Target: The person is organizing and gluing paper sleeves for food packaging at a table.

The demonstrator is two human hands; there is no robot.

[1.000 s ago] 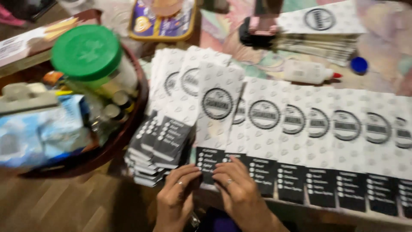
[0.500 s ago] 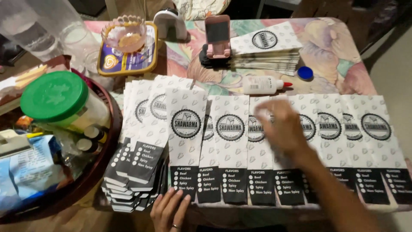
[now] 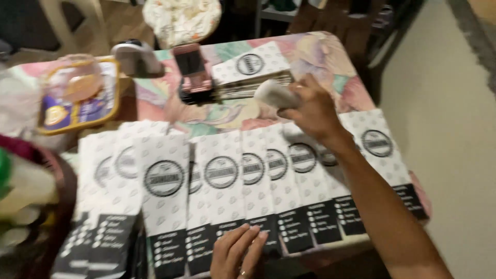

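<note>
The right hand reaches out over the far part of the desk, its fingers closed around a small white glue bottle, which it holds in the air just above the row of paper sleeves. These sleeves are white with a round black emblem in the middle and a black band at the bottom, and they lie side by side, overlapping, across the near edge of the desk from left to right. The left hand rests at the near edge, its fingers flat and loosely spread on the black lower ends of the sleeves in the middle of the row, pressing rather than gripping. Beyond the right hand lies a second stack of sleeves, and just left of that a pink phone stands propped. Farther left sits a yellow-rimmed tray with a clear bowl on it. The picture is blurred, so finer detail cannot be told.
</note>
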